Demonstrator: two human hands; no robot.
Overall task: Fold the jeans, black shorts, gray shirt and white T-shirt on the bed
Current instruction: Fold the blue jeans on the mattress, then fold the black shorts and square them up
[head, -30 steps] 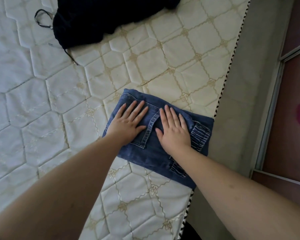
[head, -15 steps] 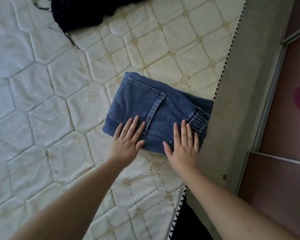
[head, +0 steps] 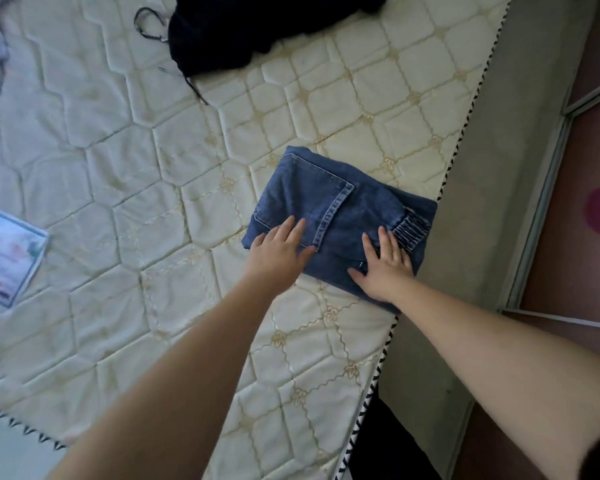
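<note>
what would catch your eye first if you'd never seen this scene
The folded jeans lie near the right edge of the quilted mattress, with the left hand and right hand flat on their near side. A dark, unfolded garment sits at the far edge.

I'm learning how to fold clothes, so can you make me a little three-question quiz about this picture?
1. True or false: the jeans are already folded into a small bundle on the bed.
2. Pick one. Where is the black garment? A) under the jeans B) farther up the bed, apart from the jeans C) on the floor
3. Fill in: the left hand and right hand both lie with straight fingers on the ____.

Key:
1. True
2. B
3. jeans
</note>
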